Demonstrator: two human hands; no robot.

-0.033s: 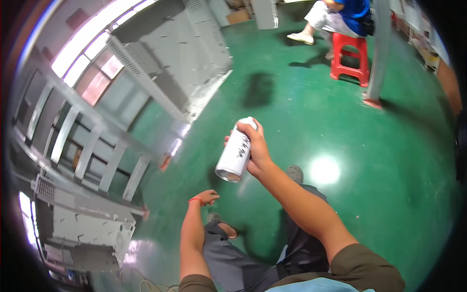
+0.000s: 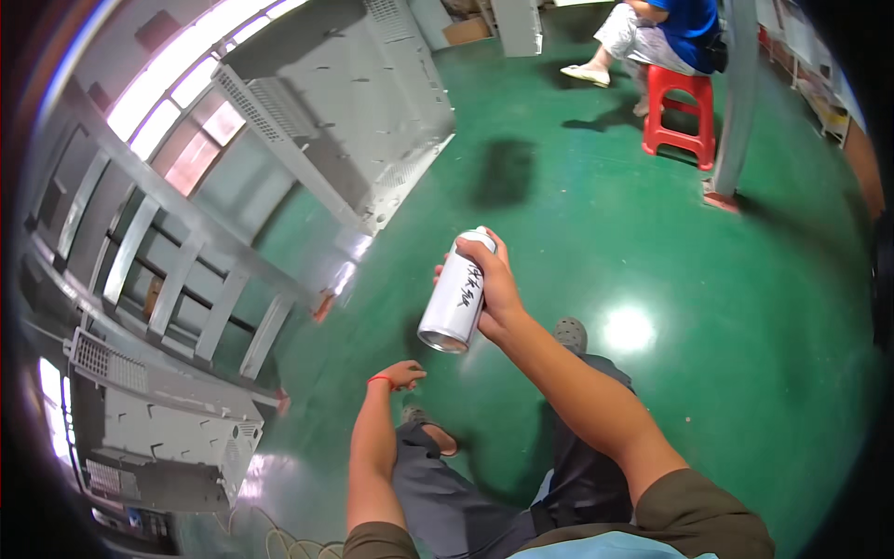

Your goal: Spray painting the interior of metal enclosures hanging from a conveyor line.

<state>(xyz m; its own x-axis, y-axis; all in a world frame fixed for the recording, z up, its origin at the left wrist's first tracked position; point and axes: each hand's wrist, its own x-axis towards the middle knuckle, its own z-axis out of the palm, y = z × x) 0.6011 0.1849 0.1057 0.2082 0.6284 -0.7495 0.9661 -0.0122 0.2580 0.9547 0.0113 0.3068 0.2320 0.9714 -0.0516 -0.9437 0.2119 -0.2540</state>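
My right hand [image 2: 494, 279] is wrapped round a white spray can [image 2: 452, 303] with dark handwriting on its side. The can is tilted, its nozzle end up near my thumb and its metal base toward me. My left hand [image 2: 404, 374], with a red band at the wrist, hangs lower and to the left over the floor. Its fingers are loosely bent and slightly apart, and I see nothing in them. A gap separates this hand from the can.
Large grey metal cabinet shells [image 2: 372, 121] with perforated panels stand at the upper left. Left of me is a metal rack frame [image 2: 177, 289]; another grey panel [image 2: 177, 429] lies below it. A person in blue [image 2: 684, 33] sits on a red stool [image 2: 680, 116] beside a post [image 2: 736, 112].
The surroundings have shifted slightly to the right in view. My right hand keeps its hold on the spray can, and my left hand stays loosely bent.
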